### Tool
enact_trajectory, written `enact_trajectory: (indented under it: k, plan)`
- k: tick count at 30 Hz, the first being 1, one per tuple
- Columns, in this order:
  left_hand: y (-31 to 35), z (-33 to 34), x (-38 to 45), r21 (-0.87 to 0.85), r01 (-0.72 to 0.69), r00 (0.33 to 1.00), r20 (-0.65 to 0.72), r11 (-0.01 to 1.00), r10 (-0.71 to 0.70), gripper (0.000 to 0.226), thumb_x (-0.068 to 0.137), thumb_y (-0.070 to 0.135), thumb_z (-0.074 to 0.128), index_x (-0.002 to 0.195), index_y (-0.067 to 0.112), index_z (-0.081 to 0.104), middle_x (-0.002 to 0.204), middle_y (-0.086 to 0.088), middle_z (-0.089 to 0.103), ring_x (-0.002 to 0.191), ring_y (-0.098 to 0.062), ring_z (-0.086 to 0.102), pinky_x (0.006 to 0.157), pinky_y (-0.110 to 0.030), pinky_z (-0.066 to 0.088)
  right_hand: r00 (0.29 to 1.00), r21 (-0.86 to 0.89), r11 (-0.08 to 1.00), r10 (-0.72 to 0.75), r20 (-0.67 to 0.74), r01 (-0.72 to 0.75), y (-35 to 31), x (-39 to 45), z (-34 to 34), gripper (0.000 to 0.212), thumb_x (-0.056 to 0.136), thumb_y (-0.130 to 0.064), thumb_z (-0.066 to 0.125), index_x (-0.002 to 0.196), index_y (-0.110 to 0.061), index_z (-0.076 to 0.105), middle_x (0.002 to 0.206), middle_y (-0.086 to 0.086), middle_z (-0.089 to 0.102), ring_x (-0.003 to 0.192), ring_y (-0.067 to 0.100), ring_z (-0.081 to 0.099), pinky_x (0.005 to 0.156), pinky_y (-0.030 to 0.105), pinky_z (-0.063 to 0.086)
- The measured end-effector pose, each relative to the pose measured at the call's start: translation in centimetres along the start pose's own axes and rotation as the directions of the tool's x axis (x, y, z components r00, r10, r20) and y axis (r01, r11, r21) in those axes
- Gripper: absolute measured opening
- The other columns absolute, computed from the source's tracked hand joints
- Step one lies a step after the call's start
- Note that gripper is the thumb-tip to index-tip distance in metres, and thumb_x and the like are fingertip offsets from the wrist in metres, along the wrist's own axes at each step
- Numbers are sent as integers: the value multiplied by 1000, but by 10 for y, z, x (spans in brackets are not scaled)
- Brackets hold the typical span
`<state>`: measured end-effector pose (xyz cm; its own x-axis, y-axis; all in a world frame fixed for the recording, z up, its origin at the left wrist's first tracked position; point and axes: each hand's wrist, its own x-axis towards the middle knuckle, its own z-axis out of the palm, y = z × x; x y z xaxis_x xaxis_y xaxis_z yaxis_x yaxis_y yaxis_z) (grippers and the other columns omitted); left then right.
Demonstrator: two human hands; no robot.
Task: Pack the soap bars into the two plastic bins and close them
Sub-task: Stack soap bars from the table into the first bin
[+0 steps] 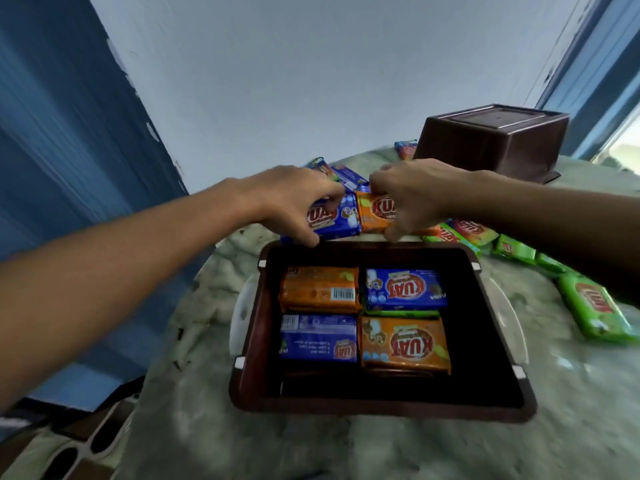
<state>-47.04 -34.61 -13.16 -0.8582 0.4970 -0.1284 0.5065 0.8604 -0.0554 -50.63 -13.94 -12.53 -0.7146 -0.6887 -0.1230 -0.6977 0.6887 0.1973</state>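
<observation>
An open dark brown bin [249, 341] stands in front of me with several wrapped soap bars in it, orange and blue ones on top. Just beyond its far rim my left hand [294, 199] grips a blue soap bar [341, 220]. Beside it my right hand [412, 195] grips an orange soap bar [372, 213]. A second brown bin [491, 143] sits upside down at the far right of the table. More loose bars lie around: green ones [592, 306] to the right, blue ones [346, 174] behind my hands.
The work surface is a round table with a mottled pale cover [207, 410]; its edge curves down at the left. A translucent white lid [239, 317] lies under the open bin. Blue walls stand left and right, a pale wall behind.
</observation>
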Motion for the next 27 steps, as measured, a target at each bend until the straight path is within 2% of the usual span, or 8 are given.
enact_trajectory:
  k: [4,8,11,15,19,22,24,27]
  plan:
    - [45,3,-53,-41,-84,994,60,996,86,65,62,46,75,118,24,50,107,5,55,93,-17,55,72,-31,47,998,26,998,-51,37,50,-37,-56,-2,65,62,-60,72,108,-19,49,98,-1,54,79,19,50,57,28,34]
    - [74,33,-84,2,-98,974,207,995,95,67,64,52,68,122,28,47,108,7,53,96,-16,55,75,-33,49,983,42,995,-93,159,88,-74,-89,24,69,65,-61,71,117,-20,51,107,-1,56,88,19,54,60,29,39]
    - [86,57,-90,19,-102,965,243,995,94,67,67,51,68,126,27,47,117,6,53,106,-16,53,79,-32,48,977,89,993,-98,187,82,-88,-100,49,61,73,-53,69,119,-16,54,115,3,53,98,22,54,66,31,44]
    - [87,71,-95,-21,-17,995,94,1000,19,53,71,45,69,118,23,59,116,4,54,104,-16,52,80,-34,50,992,95,995,-18,124,6,-96,-107,69,54,84,-51,60,126,-18,57,128,8,42,117,28,43,79,41,52]
    - [92,76,-97,-72,42,999,12,997,-41,47,73,36,70,117,20,61,116,3,54,105,-16,49,81,-32,49,996,154,987,25,90,-39,-97,-112,75,62,86,-52,59,140,-23,46,134,8,40,125,28,38,91,41,43]
    - [97,83,-94,41,61,998,13,997,-62,73,69,45,69,133,23,42,132,-2,40,120,-20,36,98,-35,38,999,138,990,30,33,-34,-90,-117,74,78,79,-69,54,141,-24,41,136,10,38,123,28,38,96,40,38]
    - [95,87,-91,28,134,986,93,991,-136,101,67,59,67,147,24,16,149,-9,17,136,-26,17,114,-46,22,977,255,943,201,69,-212,-81,-119,74,92,78,-78,43,147,-19,29,148,13,29,131,31,34,103,42,36]
    - [97,98,-81,1,219,954,211,976,-215,123,65,80,56,149,22,-13,157,-11,-10,144,-32,-4,116,-56,8,845,424,731,467,261,-535,-87,-110,88,96,85,-75,25,153,-11,1,160,19,0,146,40,6,115,49,19]
